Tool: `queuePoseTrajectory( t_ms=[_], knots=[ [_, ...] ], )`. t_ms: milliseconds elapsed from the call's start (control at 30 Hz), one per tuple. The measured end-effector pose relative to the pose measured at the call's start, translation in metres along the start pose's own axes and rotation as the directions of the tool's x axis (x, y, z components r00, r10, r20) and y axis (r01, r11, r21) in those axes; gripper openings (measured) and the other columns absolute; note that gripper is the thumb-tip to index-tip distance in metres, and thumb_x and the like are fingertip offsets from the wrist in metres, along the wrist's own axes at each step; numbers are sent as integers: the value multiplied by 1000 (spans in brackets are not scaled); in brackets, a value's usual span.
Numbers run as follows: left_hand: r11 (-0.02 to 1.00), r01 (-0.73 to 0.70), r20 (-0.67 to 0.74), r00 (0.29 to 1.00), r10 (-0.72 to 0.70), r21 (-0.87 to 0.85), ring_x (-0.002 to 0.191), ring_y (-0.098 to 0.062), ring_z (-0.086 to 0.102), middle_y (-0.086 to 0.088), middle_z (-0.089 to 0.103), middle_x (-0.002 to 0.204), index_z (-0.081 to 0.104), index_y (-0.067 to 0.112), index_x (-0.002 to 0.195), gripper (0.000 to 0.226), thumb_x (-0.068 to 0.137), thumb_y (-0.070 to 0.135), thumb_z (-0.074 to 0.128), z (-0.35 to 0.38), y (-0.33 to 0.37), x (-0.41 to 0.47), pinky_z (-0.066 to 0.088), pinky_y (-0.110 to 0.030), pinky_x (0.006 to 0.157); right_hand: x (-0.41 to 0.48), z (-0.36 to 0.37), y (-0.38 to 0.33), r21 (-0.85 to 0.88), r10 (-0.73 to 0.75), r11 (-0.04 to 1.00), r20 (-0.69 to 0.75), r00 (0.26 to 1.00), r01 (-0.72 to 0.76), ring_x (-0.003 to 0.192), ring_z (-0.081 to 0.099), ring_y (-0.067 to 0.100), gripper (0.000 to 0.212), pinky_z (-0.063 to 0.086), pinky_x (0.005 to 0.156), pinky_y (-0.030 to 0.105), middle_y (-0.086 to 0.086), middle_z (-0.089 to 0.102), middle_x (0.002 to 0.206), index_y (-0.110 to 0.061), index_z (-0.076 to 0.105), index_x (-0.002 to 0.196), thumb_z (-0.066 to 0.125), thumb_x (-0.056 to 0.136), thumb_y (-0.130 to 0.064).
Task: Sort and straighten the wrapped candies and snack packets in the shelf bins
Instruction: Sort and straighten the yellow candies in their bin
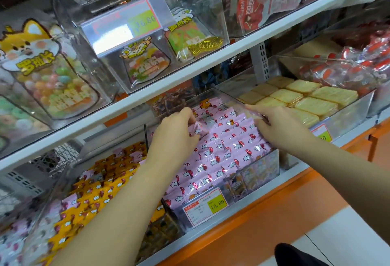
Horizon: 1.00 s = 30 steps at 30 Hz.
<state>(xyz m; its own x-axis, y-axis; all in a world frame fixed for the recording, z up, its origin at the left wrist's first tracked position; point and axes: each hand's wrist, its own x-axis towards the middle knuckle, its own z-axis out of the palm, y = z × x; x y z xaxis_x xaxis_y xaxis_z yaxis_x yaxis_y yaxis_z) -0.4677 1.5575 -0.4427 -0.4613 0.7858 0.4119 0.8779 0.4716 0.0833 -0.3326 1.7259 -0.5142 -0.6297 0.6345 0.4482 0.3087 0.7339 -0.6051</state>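
Note:
A clear shelf bin (261, 166) in the middle of the lower shelf holds rows of pink wrapped candies (228, 145). My left hand (175, 135) reaches into the bin's back left part and pinches one pink candy (197, 129) between thumb and fingers. My right hand (280, 124) lies at the back right of the same bin, fingers curled over the pink packets by the bin's wall; whether it grips one is hidden. The bin to the left holds yellow wrapped candies (92, 198) with a few pink ones mixed in.
To the right stands a bin of pale yellow cracker packets (304, 99), and beyond it red-wrapped snacks (346, 69). The upper shelf (190, 69) carries clear bins of cartoon candy bags. A price tag (205, 206) hangs on the pink bin's front. An orange shelf edge runs below.

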Motion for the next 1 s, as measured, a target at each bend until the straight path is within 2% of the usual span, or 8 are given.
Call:
queuePoseTrajectory(
  t_ms=[233, 367, 500, 633, 700, 833, 933, 1000],
  knots=[
    [994, -47, 46, 998, 43, 96, 80, -24, 58, -4, 61, 88, 48, 18, 90, 19, 83, 17, 66, -6, 7, 11, 41, -30, 59, 1, 2, 2, 10, 1, 1000, -7, 1000, -1, 52, 45, 7, 46, 29, 44, 15, -5, 46, 49, -26, 51, 134, 47, 91, -9],
    [969, -131, 71, 990, 119, 209, 79, -30, 60, -9, 60, 90, 50, 15, 100, 17, 86, 13, 59, 2, 24, 28, 50, -36, 63, 1, 3, 1, -16, -4, 1000, -24, 1000, 3, 52, 44, 13, 46, 27, 45, 26, -6, 46, 49, -26, 53, 133, 49, 90, -9],
    [993, -114, 55, 992, 112, 42, 89, -27, 59, -9, 65, 97, 59, 14, 107, 23, 88, 26, 61, 11, 20, 48, 51, -35, 76, 1, 1, 0, -1, 10, 1000, -14, 1000, -10, 51, 47, 12, 46, 31, 44, 17, -4, 47, 48, -27, 51, 133, 48, 91, -9],
    [993, 10, 46, 999, -4, -118, 85, -17, 52, -4, 64, 107, 58, 16, 120, 34, 90, 31, 61, 16, 5, 52, 36, -22, 71, 0, 1, -1, -3, 19, 1000, -19, 1000, -19, 52, 48, 12, 45, 31, 45, 21, -4, 49, 51, -27, 51, 133, 47, 91, -10],
    [976, 98, 59, 994, -88, -197, 81, -13, 50, -4, 62, 108, 56, 15, 122, 35, 91, 32, 60, 16, -5, 50, 38, -21, 66, 1, 1, -2, 4, 14, 1000, -20, 1000, -14, 53, 48, 10, 46, 30, 45, 23, -4, 51, 52, -27, 52, 132, 47, 90, -9],
    [952, 189, 87, 981, -173, -242, 87, -16, 62, -4, 63, 115, 55, 13, 124, 41, 88, 33, 63, 10, -22, 44, 46, -20, 72, 6, 0, -7, -41, 25, 999, -9, 1000, -25, 80, 55, 22, 47, 28, 59, 25, 7, 68, 92, -25, 53, 132, 47, 89, -8],
    [976, 48, 91, 995, -30, -212, 72, 1, 54, 7, 60, 103, 60, 17, 117, 31, 87, 24, 65, 5, -7, 28, 42, -7, 63, 10, 3, -15, -48, 24, 999, -20, 1000, -25, 106, 55, 28, 42, 37, 73, 28, 10, 61, 121, -19, 52, 132, 48, 91, -11],
    [991, -65, 46, 996, 71, -113, 86, -9, 58, 4, 65, 109, 63, 20, 115, 29, 86, 25, 66, 10, 1, 19, 46, -20, 76, 13, 8, -17, -73, 15, 997, -25, 1000, -17, 114, 52, 29, 41, 41, 87, 32, 9, 55, 130, -17, 51, 132, 48, 92, -10]
  ],
)
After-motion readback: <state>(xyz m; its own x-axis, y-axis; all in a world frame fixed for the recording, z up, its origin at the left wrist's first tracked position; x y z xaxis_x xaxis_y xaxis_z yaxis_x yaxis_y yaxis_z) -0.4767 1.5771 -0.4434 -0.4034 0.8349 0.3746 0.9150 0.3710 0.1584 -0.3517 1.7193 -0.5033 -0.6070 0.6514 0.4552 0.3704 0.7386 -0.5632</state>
